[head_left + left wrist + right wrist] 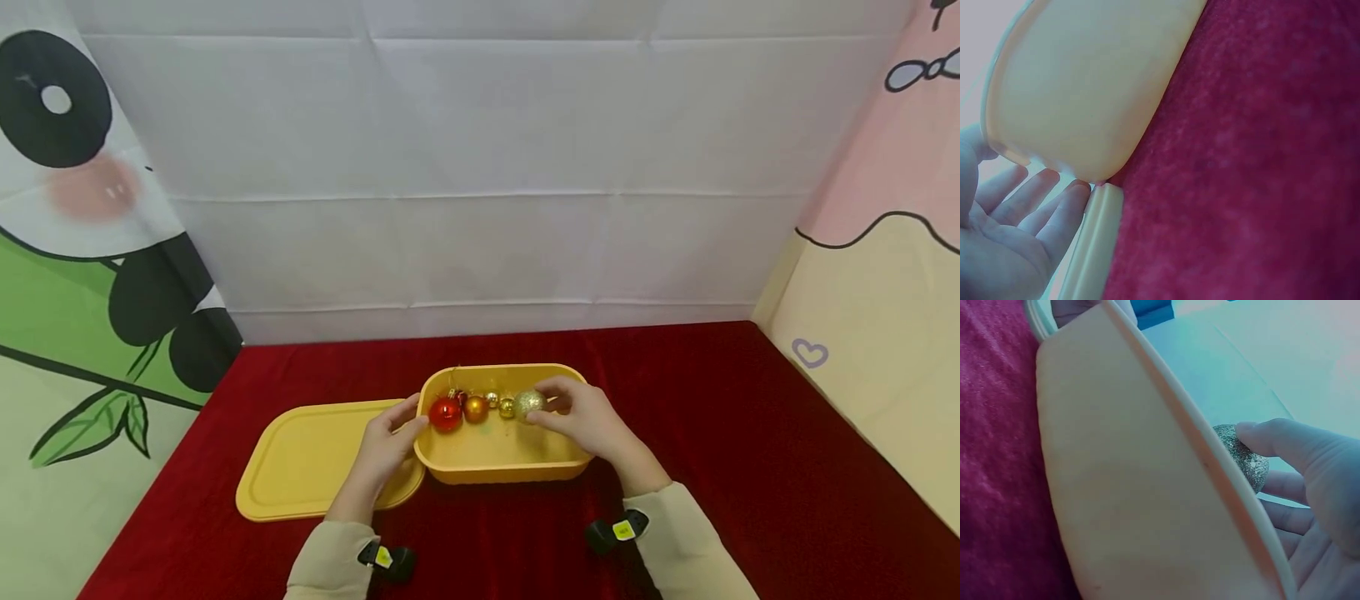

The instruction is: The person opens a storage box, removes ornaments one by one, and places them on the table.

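Observation:
A yellow plastic box (506, 473) stands on the red cloth and holds a row of baubles. From the left these are a shiny red bauble (446, 414), a small dark red one partly hidden behind it, an orange-gold bauble (476, 409) and small gold baubles (507, 407). My right hand (588, 421) reaches over the right end of the box and pinches a glittery gold bauble (529, 404) between thumb and fingers. At the box's left end, my left hand (382, 450) touches the outer wall with extended fingers, its thumb close to the rim.
A yellow lid (300, 458) lies flat on the cloth to the left, partly under my left hand and forearm. Red cloth (750, 467) covers the table. A white sheet (480, 167) hangs behind, and printed cloths flank both sides.

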`<state>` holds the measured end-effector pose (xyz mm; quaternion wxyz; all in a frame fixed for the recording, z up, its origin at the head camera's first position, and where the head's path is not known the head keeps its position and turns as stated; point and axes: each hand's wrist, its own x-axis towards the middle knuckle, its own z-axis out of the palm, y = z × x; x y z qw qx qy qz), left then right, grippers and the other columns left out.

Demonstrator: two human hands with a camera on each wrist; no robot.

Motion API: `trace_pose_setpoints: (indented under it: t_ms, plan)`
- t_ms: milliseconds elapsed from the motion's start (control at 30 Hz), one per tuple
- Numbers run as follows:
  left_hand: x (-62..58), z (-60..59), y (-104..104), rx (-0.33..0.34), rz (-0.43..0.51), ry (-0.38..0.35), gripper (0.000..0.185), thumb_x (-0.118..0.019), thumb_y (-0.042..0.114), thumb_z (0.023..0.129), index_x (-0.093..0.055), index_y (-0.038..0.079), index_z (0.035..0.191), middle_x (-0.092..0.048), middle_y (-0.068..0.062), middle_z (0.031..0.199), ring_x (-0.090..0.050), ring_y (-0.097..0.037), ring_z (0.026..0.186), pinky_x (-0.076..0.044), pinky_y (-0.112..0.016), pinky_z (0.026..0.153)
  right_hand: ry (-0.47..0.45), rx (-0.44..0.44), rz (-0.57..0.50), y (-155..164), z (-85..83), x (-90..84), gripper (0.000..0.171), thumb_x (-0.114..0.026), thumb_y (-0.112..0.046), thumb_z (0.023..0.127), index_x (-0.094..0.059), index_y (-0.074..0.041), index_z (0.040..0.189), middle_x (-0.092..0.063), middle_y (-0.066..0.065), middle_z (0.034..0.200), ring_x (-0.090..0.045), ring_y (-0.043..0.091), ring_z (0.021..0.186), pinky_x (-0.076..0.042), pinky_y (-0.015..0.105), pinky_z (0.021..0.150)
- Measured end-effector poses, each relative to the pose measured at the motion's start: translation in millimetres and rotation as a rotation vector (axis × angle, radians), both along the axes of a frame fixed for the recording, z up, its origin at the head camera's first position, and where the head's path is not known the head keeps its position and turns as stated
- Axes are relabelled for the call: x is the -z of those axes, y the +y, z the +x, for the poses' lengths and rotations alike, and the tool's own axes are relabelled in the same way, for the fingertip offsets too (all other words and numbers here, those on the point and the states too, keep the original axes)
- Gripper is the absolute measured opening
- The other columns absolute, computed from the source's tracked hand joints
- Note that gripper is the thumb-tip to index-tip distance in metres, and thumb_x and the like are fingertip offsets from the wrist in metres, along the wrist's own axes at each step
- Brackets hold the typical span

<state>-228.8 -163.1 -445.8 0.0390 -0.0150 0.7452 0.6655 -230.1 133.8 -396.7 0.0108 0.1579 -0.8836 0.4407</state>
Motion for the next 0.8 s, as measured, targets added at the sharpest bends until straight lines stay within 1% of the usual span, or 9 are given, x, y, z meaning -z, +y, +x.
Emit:
trace_pose_setpoints:
  t_ms: [200, 300, 367, 533, 667, 800]
  plan:
    - [0.0, 1.9, -1, -0.003, 0.001, -0.004, 0.048, -0.056, 0.015, 0.095, -0.044, 0.009, 0.141, -0.050, -0.023, 0.135, -0.060, -0.031, 0.110, -0.057, -0.037, 0.082, -0.013, 0.054, 0.005, 8, -1.6, -3.7, 0.045, -0.077, -0.034, 0.079, -0.064, -0.011, 0.116, -0.068, 0.005, 0.110, -0.066, 0.019, 0.093, -0.055, 0.036, 0.082]
    - [0.0, 2.8, -2, -0.004, -0.001, -0.003, 0.048, -0.056, 0.015, 0.095, -0.044, 0.009, 0.142, -0.049, -0.024, 0.136, -0.059, -0.031, 0.111, -0.057, -0.038, 0.082, -0.033, 0.083, -0.012, 13, -2.1, -5.4, 0.047, -0.077, -0.035, 0.078, -0.064, -0.013, 0.116, -0.067, 0.006, 0.112, -0.066, 0.020, 0.095, -0.056, 0.036, 0.083]
    - [-0.2, 3.3, -2, -0.002, -0.001, 0.000, 0.049, -0.056, 0.016, 0.095, -0.043, 0.008, 0.142, -0.048, -0.025, 0.136, -0.059, -0.031, 0.111, -0.057, -0.038, 0.083, -0.033, 0.087, -0.019, 16, -1.9, -6.1, 0.048, -0.076, -0.036, 0.078, -0.063, -0.011, 0.117, -0.066, 0.008, 0.114, -0.066, 0.022, 0.096, -0.056, 0.036, 0.082]
    - [-0.4, 2.8, -1, 0.003, 0.005, -0.001, 0.049, -0.057, 0.017, 0.095, -0.043, 0.008, 0.142, -0.048, -0.025, 0.137, -0.058, -0.032, 0.113, -0.056, -0.039, 0.084, -0.038, 0.104, -0.043, 24, -2.6, -7.5, 0.050, -0.076, -0.037, 0.079, -0.062, -0.011, 0.119, -0.065, 0.009, 0.117, -0.065, 0.023, 0.097, -0.057, 0.035, 0.081]
    - [0.2, 1.5, -1, 0.004, 0.010, -0.008, 0.049, -0.057, 0.016, 0.095, -0.043, 0.009, 0.142, -0.049, -0.025, 0.136, -0.058, -0.032, 0.113, -0.056, -0.039, 0.084, -0.042, 0.125, -0.054, 30, -4.8, -8.8, 0.050, -0.076, -0.038, 0.079, -0.061, -0.012, 0.120, -0.065, 0.008, 0.116, -0.065, 0.022, 0.097, -0.057, 0.034, 0.081]
    - [0.3, 0.6, -1, 0.009, 0.007, -0.004, 0.050, -0.057, 0.017, 0.095, -0.043, 0.009, 0.142, -0.048, -0.025, 0.137, -0.058, -0.033, 0.115, -0.056, -0.039, 0.084, -0.028, 0.147, -0.056, 37, -6.6, -10.2, 0.051, -0.076, -0.038, 0.079, -0.061, -0.011, 0.119, -0.065, 0.009, 0.115, -0.065, 0.023, 0.097, -0.057, 0.036, 0.081]
